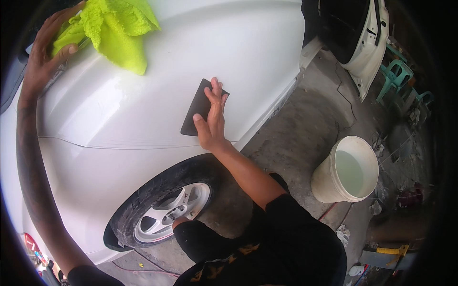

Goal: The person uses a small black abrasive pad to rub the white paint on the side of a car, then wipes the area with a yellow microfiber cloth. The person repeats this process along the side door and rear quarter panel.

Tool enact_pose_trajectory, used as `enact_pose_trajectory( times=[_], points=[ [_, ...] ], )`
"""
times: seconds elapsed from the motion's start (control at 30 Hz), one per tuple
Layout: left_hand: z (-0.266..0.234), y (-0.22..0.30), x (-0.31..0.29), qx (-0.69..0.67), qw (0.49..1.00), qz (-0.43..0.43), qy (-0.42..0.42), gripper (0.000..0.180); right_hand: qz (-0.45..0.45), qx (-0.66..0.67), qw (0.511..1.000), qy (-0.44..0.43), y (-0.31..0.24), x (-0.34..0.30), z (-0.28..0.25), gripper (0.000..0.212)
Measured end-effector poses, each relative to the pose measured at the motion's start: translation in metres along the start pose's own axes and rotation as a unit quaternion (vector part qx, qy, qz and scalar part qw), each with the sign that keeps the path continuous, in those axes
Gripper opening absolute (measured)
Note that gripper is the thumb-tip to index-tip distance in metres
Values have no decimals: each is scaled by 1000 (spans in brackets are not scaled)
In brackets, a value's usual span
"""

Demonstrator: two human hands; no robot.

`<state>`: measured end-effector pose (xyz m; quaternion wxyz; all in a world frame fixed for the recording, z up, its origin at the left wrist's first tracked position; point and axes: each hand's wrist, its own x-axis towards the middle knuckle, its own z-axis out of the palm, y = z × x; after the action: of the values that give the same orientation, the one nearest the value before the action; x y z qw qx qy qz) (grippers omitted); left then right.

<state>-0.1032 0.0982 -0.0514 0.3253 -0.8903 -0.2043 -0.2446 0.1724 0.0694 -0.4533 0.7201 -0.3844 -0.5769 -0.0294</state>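
Observation:
A black rectangular sheet that looks like sandpaper [194,108] lies against the white car body panel [167,62]. My right hand [214,112] presses it there, with the fingers over its right side and the thumb at its lower part. At the upper left, my left hand [44,59] grips a bright yellow-green fluffy cloth [119,40] between thumb and fingers. That cloth drapes down over the top of the car's side. The fingertips of my left hand are partly cut off at the view's dark rim.
Below the panel is a wheel [174,209] with white spokes, close to my knee. A white bucket [336,174] of cloudy water stands on the concrete floor [286,143] to the right. Beyond are an open car door [365,62] and a green plastic chair [396,76]. Cables cross the floor.

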Motion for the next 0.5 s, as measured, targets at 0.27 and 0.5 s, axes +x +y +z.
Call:
enact_pose_trajectory(
  times=[0.27, 0.5],
  points=[
    [-25, -21, 4, -203, 975, -92, -16, 67, 2, -72, 997, 28, -8, 14, 14, 82],
    [-31, -49, -4, -343, 924, -150, 72, 65, 139, -82, 982, 102, 104, 40, -36, 77]
  ],
)
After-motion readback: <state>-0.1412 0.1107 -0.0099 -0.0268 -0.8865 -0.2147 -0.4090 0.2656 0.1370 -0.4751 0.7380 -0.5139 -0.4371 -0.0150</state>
